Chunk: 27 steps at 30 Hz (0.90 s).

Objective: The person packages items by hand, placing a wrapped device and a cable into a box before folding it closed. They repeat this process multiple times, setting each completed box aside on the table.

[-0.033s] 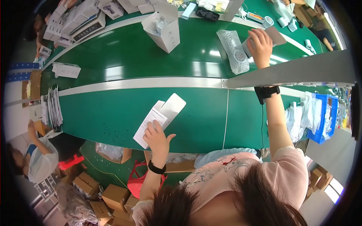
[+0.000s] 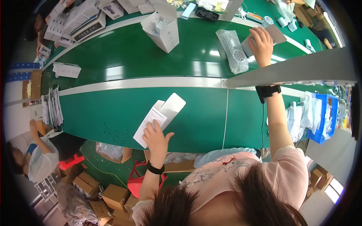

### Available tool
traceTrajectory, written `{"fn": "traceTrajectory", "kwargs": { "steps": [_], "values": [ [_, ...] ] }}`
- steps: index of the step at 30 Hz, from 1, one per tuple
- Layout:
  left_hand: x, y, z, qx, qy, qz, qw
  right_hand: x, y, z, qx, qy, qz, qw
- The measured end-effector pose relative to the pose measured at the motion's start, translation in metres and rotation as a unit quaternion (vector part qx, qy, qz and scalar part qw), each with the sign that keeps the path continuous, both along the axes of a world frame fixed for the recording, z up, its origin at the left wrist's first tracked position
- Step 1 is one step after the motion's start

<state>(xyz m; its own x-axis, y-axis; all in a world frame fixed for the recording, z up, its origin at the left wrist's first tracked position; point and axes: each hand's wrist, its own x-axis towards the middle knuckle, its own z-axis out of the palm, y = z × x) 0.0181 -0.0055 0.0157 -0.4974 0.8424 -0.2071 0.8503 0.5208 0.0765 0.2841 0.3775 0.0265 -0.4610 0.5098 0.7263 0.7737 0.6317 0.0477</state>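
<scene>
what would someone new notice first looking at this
Two long green conveyor belts fill the view, split by a silver rail. On the near belt the left hand presses white leaflets; across the far belt the right hand reaches a grey card beside a bubble-wrapped item. An open white box stands further left.

an open white cardboard carton (image 2: 163,27) stands on the far green belt (image 2: 124,56). left of the carton lies a small flat white box (image 2: 66,70). right of it rests a long bubble-wrapped bundle (image 2: 233,51). beyond it sits a black case (image 2: 206,14), perhaps a pouch. far right of it hangs a blue plastic bin (image 2: 327,118).
</scene>
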Motion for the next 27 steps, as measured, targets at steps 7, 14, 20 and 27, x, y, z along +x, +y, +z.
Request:
{"fn": "traceTrajectory", "kwargs": {
  "steps": [7, 14, 20, 27],
  "values": [
    [-0.060, 0.026, -0.008, 0.141, -0.054, -0.064, 0.986, 0.034, 0.030, 0.027, -0.006, -0.074, 0.035, 0.997],
    [-0.081, 0.029, -0.041, 0.001, -0.470, -0.059, 0.881, -0.012, 0.005, -0.003, -0.178, -0.050, 0.214, 0.959],
    [-0.036, 0.020, 0.005, 0.006, -0.532, 0.070, 0.844, -0.051, 0.021, -0.089, -0.423, -0.181, -0.008, 0.888],
    [0.034, -0.002, 0.047, 0.347, -0.518, 0.104, 0.775, -0.063, 0.029, -0.056, -0.553, -0.097, 0.223, 0.797]
  ]
}}
